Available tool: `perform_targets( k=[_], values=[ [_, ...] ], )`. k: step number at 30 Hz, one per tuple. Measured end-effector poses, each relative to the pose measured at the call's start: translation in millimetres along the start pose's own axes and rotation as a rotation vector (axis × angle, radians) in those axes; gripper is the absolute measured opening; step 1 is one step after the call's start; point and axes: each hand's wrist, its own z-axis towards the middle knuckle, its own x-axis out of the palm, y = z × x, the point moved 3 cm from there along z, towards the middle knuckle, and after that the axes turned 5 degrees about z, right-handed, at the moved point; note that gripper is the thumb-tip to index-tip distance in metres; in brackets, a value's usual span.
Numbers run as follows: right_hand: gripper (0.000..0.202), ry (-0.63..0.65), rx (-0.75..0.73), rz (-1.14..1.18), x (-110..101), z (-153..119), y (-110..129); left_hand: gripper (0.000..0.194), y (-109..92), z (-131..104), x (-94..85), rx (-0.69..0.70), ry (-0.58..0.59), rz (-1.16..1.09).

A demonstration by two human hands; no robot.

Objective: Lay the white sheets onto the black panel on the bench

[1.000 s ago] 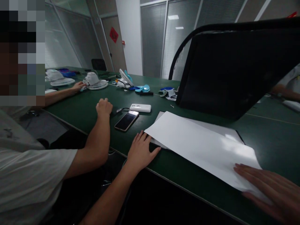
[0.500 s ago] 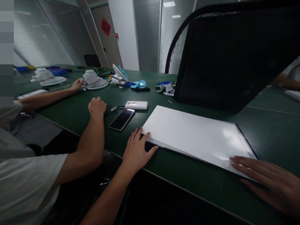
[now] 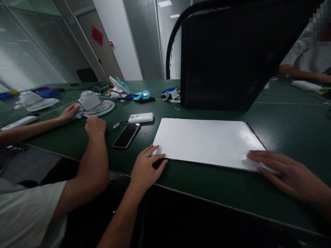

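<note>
A flat white rectangular sheet (image 3: pixel 204 141) with a thin dark edge lies on the green table in front of me. I cannot tell whether it is paper on a backing or a board. At its near left corner, my left hand (image 3: pixel 145 168) rests with fingers spread, fingertips touching the edge. My right hand (image 3: pixel 292 175) is open at the near right corner, its fingers stretched out over the white surface and the thumb by the front edge. To the left of the sheet lie a dark-screened phone (image 3: pixel 126 135) and a white power bank (image 3: pixel 141 117) with a short cable.
A large black panel (image 3: pixel 219 65) stands behind the sheet. At left, a co-worker's arm (image 3: pixel 95 158) rests on the table (image 3: pixel 191 186), and a hand touches a white fan (image 3: pixel 90 103). Blue fan blades (image 3: pixel 142 95) lie farther back. Another person (image 3: pixel 310 58) sits at far right.
My view has turned, so the sheet now lies straighter across it. My right fingers sit farther up on the sheet's corner; my left hand stays at the left corner.
</note>
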Motion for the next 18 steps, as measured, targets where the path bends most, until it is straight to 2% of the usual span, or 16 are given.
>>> perform_targets(
  k=[4,8,14,18],
  values=[
    [0.045,-0.021,0.045,0.004,3,-1,-5,0.021,-2,0,-0.8,0.044,0.033,-0.01],
    [0.045,-0.014,0.076,0.0,6,-2,-7,0.035,-2,0,0.1,0.062,0.043,-0.017],
    [0.045,-0.055,0.146,-0.059,0,0,-4,0.045,-2,3,1.7,0.079,0.136,-0.018],
    [0.07,-0.063,0.37,-0.22,4,-21,-31,0.049,-3,3,1.5,0.052,0.16,0.048]
  ],
)
